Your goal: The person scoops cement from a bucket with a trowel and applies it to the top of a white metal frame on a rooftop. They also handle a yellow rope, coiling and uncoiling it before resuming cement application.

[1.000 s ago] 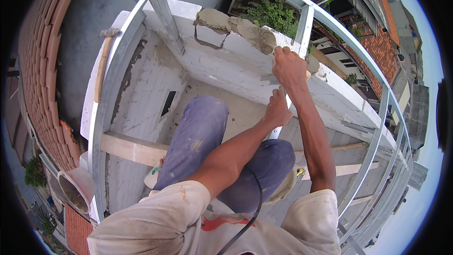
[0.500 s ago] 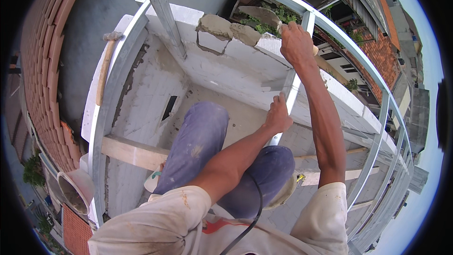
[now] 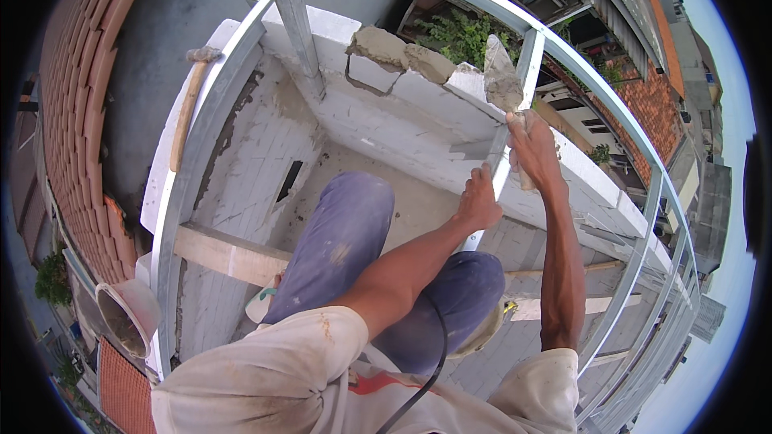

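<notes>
My right hand [image 3: 534, 151] is closed round the handle of a trowel [image 3: 502, 79]. Grey mortar clings to the blade, which points up and away from me, close beside a slanting metal channel bar [image 3: 531, 60]. Lower on that bar, my left hand [image 3: 479, 199] has its fingers wrapped round the metal. Beyond both hands runs a white block wall [image 3: 418, 108]. Grey mortar [image 3: 381, 45] lies in lumps along part of its top edge, to the left of the trowel.
A hammer [image 3: 192, 104] rests along the left wall beside the metal frame [image 3: 169, 241]. Below it a wooden plank [image 3: 229, 255] runs toward my knees. A bucket [image 3: 129, 317] is at the lower left. Tiled roofs and plants lie beyond the wall.
My right hand has drawn the trowel down and nearer to me, and its blade has swung from pointing left to pointing up. My left hand keeps its hold on the bar.
</notes>
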`<state>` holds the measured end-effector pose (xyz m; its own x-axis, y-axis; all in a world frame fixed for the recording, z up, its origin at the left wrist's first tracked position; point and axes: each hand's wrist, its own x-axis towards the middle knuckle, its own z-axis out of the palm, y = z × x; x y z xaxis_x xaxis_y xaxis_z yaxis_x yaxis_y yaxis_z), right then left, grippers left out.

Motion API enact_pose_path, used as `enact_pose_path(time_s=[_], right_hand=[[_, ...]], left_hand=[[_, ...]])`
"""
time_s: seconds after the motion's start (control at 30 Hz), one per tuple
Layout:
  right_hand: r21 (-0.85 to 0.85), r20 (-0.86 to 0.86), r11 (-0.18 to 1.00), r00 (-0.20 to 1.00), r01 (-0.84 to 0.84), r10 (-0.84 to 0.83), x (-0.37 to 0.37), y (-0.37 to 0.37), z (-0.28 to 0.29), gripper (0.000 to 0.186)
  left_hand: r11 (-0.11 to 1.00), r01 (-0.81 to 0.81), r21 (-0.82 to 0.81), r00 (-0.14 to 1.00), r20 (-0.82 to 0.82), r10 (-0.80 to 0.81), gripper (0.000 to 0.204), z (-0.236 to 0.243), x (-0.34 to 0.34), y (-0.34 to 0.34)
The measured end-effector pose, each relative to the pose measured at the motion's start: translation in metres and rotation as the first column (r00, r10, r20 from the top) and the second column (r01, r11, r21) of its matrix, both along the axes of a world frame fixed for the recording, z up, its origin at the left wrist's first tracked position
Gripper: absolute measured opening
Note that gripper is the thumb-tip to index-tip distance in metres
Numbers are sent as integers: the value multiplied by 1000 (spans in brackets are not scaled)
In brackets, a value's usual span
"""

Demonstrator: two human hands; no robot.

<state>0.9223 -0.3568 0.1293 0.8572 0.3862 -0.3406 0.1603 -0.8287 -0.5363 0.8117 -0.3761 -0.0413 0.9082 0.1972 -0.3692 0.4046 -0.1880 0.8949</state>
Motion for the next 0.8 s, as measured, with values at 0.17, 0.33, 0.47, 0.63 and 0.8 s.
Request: enact_pose_path(time_s=[0.17,0.33,0.47,0.63,0.8], right_hand=[[214,-211,977,975,-18,64,-36,97,-66,41],[139,-42,978,986,-156,163,-18,142,-148,35],[-26,35,945,945,-326,327,-29,190,-152,35],[71,24,981,983,-181,180,-58,197,-118,36],[-260,355,919,856,-296,376,-41,171,-83,33]], left_hand=[[979,-137,154,944,319,82,92,-70,1,-14],[986,-24,162,997,72,13,88,-1,-2,-19],[989,-62,136,998,-13,64,89,4,4,-15],[997,-34,65,998,-45,37,90,1,0,-5],[949,-247,194,881,453,137,81,-76,6,-24]])
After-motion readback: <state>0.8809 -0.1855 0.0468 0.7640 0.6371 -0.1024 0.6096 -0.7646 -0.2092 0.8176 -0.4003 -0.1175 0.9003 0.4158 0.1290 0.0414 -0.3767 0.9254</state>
